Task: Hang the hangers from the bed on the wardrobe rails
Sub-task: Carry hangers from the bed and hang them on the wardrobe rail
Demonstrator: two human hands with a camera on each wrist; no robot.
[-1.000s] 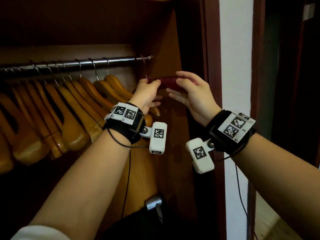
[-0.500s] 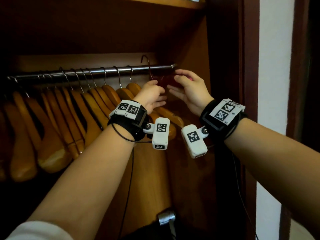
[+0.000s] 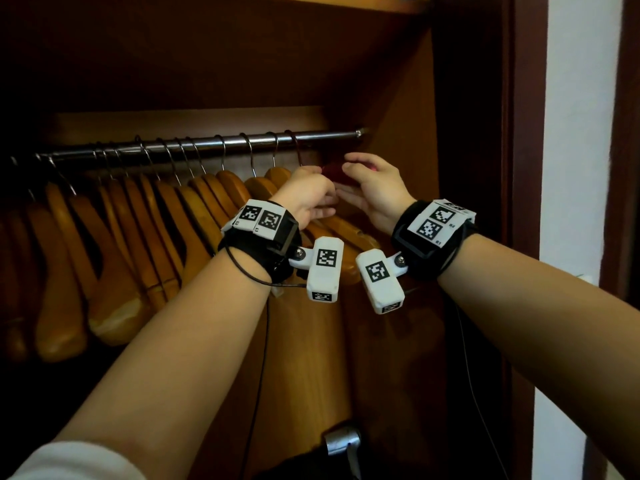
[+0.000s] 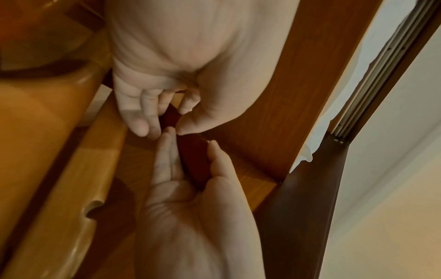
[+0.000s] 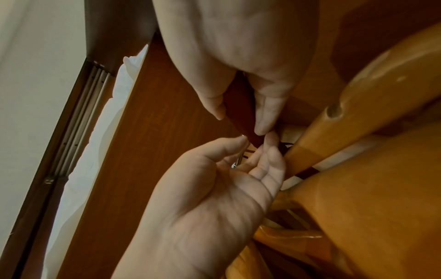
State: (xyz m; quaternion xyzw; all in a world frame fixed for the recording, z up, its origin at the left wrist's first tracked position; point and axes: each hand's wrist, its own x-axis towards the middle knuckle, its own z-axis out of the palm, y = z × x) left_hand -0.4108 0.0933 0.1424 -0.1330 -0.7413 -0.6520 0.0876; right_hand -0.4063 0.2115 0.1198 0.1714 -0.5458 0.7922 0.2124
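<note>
A dark red hanger [image 3: 330, 171] hangs by its hook [image 3: 294, 148] on the metal rail [image 3: 207, 147], just right of a row of wooden hangers [image 3: 194, 209]. My left hand [image 3: 325, 199] pinches the hanger near its neck between thumb and curled fingers [image 4: 143, 124]. My right hand [image 3: 353, 183] holds the hanger's right arm [image 5: 238, 105], with the thumb on one side and straight fingers [image 5: 264, 113] on the other. Both hands hide most of the red hanger.
The wardrobe's side panel [image 3: 398, 98] stands close on the right, just past the rail's end [image 3: 358, 133]. A shelf [image 3: 346, 0] runs above. The dark door frame [image 3: 519, 202] and a white wall [image 3: 575, 168] lie further right. A metal fitting [image 3: 341, 441] sits low down.
The red hanger's hook rose above the rail and now sits over it beside the wooden hangers' hooks. Both hands stayed on the hanger.
</note>
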